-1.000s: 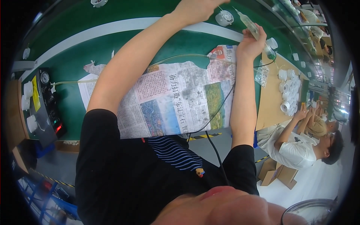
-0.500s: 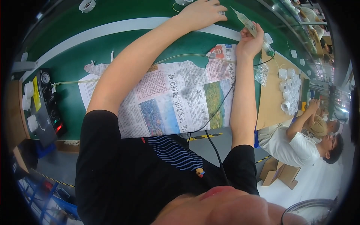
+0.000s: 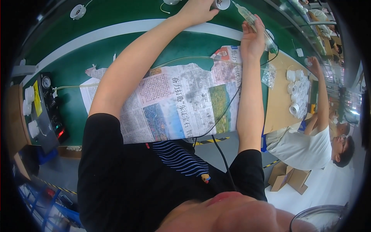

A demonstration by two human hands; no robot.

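Note:
At the top edge, on the far side of a white strip, my left hand [image 3: 196, 12] grips a small white round cup [image 3: 223, 4] with dark bits inside. Some of its fingers are cut off by the frame. My right hand [image 3: 254, 40] is closed around a clear dispensing syringe [image 3: 247, 16] with a green end piece. The syringe's needle tip points up and left, close beside the cup; whether it touches cannot be told. A black cord runs from the syringe's back end. Below both arms lies a newspaper sheet [image 3: 181, 104] on the green bench.
White cups [image 3: 296, 92] cluster on a brown board at right, beside a clear bag of small parts [image 3: 269, 75]. A black control box [image 3: 48, 104] with a gauge stands at left, feeding a thin tube across the bench. Another person [image 3: 305, 143] sits at right, one arm raised.
My left hand has moved left and now has a white cup. The syringe has shifted up and left. Other cups on the far green surface have slid left. The other person's arm has risen.

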